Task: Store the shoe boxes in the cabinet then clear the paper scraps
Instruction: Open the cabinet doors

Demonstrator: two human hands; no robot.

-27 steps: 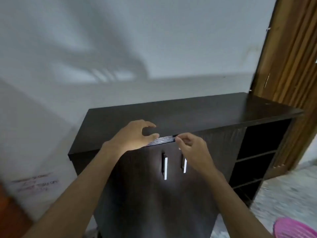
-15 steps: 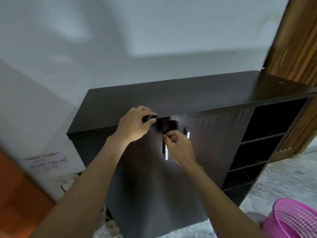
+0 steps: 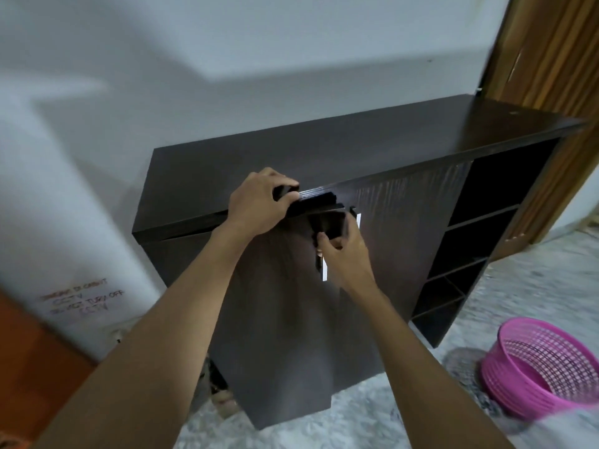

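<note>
- Cabinet (image 3: 372,147) standing against the wall; left door (image 3: 285,319) swinging outward, right door shut. No shoe boxes or paper scraps showing; judging the storing not yet begun.
- Pink basket (image 3: 538,367) sitting on the floor, lower right.
- Left hand (image 3: 259,205) curling over the door's top edge, fingers closed on it.
- Right hand (image 3: 343,254) pinching the door handle (image 3: 325,270), fingers closed around it.

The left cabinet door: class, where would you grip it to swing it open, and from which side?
Grip the left cabinet door by its vertical bar handle at the right edge, approaching from the front. The right hand is already there.
</note>
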